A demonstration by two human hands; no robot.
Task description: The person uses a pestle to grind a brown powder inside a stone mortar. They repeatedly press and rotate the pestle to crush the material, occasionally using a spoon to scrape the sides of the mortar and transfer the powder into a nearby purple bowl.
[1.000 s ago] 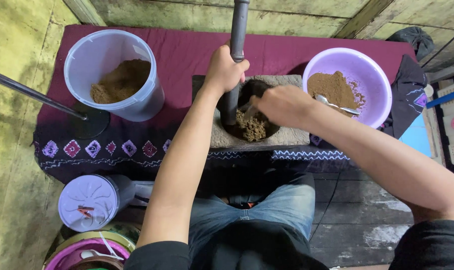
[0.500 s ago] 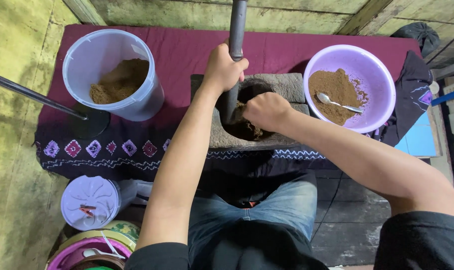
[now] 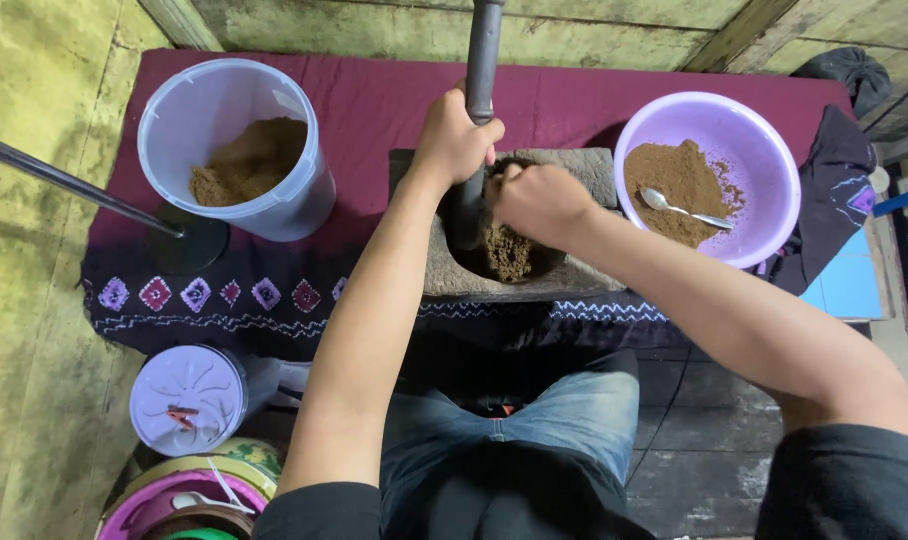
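A stone mortar (image 3: 594,170) sits on a maroon cloth (image 3: 374,110), with brown powder (image 3: 509,252) in its hollow. A long dark pestle (image 3: 482,50) stands upright in the hollow, and my left hand (image 3: 456,140) is shut around its shaft. Over the hollow, beside the pestle, my right hand (image 3: 539,200) has its fingers bent down toward the powder; whether it holds any powder is hidden.
A clear plastic tub (image 3: 236,150) with brown powder stands at the left. A purple bowl (image 3: 709,180) with brown powder and a metal spoon (image 3: 682,210) stands at the right. A thin metal rod (image 3: 69,182) crosses the left side. A lidded white container (image 3: 187,400) stands near my knees.
My right hand has moved left from near the purple bowl to the mortar's hollow and reached down into it. My left hand has stayed on the pestle.
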